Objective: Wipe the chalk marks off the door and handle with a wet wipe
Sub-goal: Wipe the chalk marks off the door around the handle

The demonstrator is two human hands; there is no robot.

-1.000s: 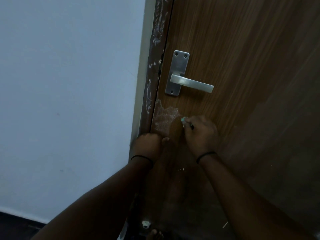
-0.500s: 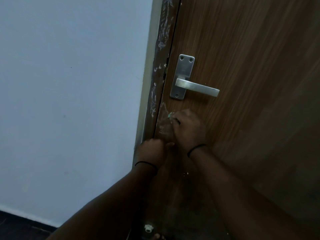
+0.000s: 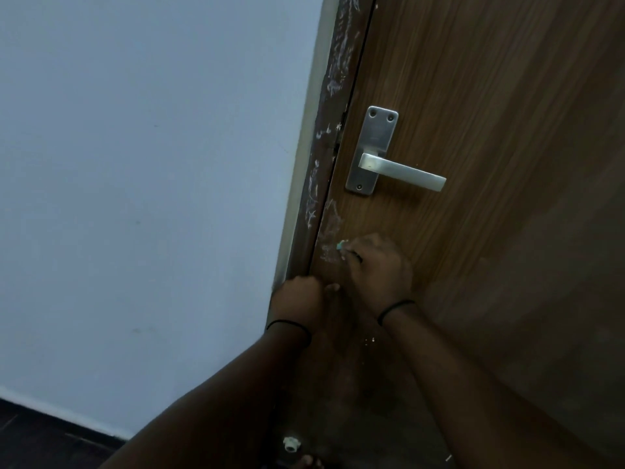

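**Wipe on door below handle; grip partly hidden**

Your right hand (image 3: 378,265) pinches a small pale wipe (image 3: 342,246) against the door (image 3: 490,113), below the handle (image 3: 402,171). Only the wipe's tip shows. Smeared chalk marks (image 3: 329,228) lie just left of it. Your left hand (image 3: 301,296) sits clenched below the handle at the door's edge; I cannot tell whether it holds anything.

brown wood-grain door (image 3: 490,96), silver handle (image 3: 402,170), white chalk marks (image 3: 329,231)
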